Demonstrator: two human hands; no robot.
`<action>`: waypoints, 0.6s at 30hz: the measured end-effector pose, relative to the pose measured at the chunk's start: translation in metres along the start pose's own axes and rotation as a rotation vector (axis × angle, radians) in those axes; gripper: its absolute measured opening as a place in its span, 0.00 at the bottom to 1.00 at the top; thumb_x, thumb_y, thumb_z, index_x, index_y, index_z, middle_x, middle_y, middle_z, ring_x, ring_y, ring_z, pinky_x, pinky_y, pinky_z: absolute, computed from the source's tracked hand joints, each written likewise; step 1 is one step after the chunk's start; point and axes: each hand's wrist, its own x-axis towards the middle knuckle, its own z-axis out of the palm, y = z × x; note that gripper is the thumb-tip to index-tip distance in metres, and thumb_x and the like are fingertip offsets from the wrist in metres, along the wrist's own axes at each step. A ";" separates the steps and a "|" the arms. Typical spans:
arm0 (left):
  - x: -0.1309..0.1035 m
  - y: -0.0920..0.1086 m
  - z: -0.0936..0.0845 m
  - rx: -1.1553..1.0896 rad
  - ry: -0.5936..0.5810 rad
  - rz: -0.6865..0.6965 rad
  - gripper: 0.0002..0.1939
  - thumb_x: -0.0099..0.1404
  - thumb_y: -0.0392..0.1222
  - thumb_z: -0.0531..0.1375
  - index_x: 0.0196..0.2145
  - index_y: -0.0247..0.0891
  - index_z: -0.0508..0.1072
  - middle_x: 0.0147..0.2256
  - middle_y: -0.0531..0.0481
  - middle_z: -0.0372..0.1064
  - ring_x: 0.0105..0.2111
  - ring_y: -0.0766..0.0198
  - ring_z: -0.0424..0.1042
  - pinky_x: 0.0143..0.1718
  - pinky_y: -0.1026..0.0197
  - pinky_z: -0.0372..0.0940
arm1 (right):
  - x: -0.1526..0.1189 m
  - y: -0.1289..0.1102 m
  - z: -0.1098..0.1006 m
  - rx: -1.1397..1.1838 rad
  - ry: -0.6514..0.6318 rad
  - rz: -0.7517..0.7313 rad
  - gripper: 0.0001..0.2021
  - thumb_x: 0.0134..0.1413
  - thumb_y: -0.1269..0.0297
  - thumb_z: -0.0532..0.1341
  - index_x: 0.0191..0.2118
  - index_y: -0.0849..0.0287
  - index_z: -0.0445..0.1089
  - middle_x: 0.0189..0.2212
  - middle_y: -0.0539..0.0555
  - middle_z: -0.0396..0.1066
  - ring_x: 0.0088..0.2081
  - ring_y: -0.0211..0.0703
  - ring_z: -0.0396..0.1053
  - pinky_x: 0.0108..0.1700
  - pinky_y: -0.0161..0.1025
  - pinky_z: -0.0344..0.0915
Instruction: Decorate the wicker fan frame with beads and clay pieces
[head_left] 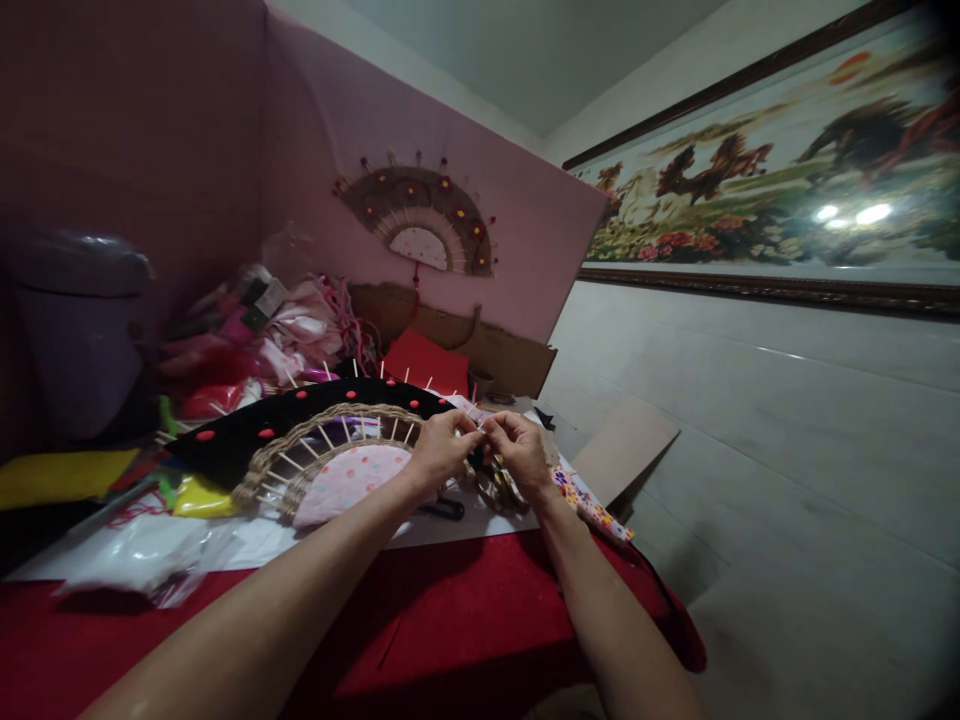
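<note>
My left hand [444, 446] and my right hand [519, 448] are pinched close together above the right end of a fan-shaped woven piece. Between their fingertips is something small and pale pink [469, 406], too small to make out. The woven piece has a black band [240, 432] with red dots, wooden sticks, a braided cord arch [262, 460] and a pale pink dotted half-round [349, 482]. My left forearm passes in front of its lower right part. Below my right hand lies a shiny gold-coloured object [499, 488], partly hidden.
A red cloth [450, 600] covers the table. Yellow packets [202, 497], a clear bag [142, 550] and piled pink fabric [300, 320] lie left and behind. Flowered cloth [592, 505] is at right. Another fan [427, 205] hangs on the pink board [525, 230].
</note>
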 end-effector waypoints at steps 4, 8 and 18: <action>0.000 -0.001 0.000 0.063 0.003 0.014 0.08 0.52 0.42 0.59 0.21 0.36 0.70 0.22 0.52 0.68 0.25 0.65 0.65 0.27 0.65 0.56 | -0.002 -0.004 0.000 -0.006 -0.029 -0.015 0.14 0.46 0.52 0.63 0.26 0.59 0.67 0.18 0.46 0.65 0.17 0.32 0.61 0.19 0.31 0.61; 0.000 -0.002 -0.001 0.100 -0.024 0.057 0.06 0.53 0.40 0.58 0.23 0.36 0.71 0.23 0.51 0.68 0.26 0.65 0.66 0.28 0.65 0.57 | -0.002 -0.005 0.001 0.016 -0.028 -0.016 0.12 0.45 0.55 0.64 0.26 0.60 0.67 0.19 0.46 0.65 0.17 0.32 0.61 0.19 0.30 0.61; -0.003 0.003 -0.002 0.099 -0.050 0.055 0.11 0.55 0.45 0.58 0.22 0.36 0.72 0.22 0.51 0.68 0.25 0.65 0.65 0.27 0.65 0.58 | 0.004 0.005 -0.003 0.021 0.077 0.000 0.15 0.41 0.54 0.66 0.27 0.60 0.66 0.19 0.46 0.65 0.18 0.32 0.60 0.18 0.31 0.61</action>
